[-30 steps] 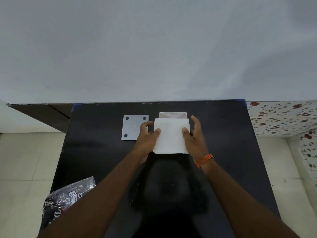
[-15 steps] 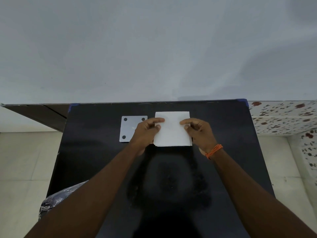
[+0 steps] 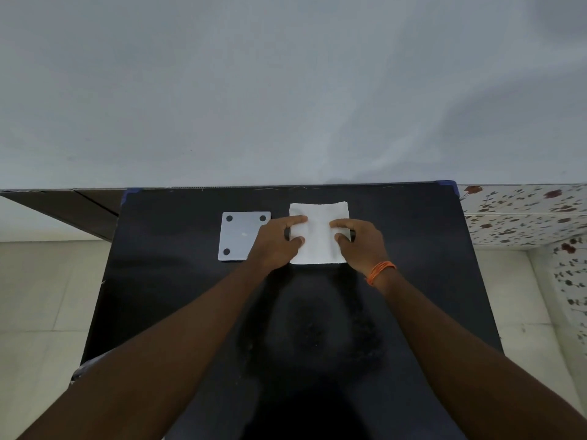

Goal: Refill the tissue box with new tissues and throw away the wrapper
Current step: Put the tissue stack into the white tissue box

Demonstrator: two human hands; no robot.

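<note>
A white stack of tissues [image 3: 318,238] lies at the far middle of the black table [image 3: 178,300]. My left hand [image 3: 275,243] grips the stack's left edge with thumb and forefinger. Opposite it, my right hand [image 3: 362,246], an orange thread at its wrist, grips the right edge the same way. The stack hides the white tissue box beneath it. Just left of the stack, partly under my left hand, a grey square lid [image 3: 239,236] with black dots at its corners lies flat. A sliver of the patterned wrapper [image 3: 83,369] shows at the table's left front edge.
A plain grey wall rises right behind the table's far edge. Pale floor tiles lie on both sides, and a flower-patterned tiled wall [image 3: 521,214] stands to the right. A dark wooden surface [image 3: 63,208] sits at the far left.
The tissue stack has moved away from me and now covers the open white box that showed behind it. Both hands moved with it. The wrapper has slid mostly out of view.
</note>
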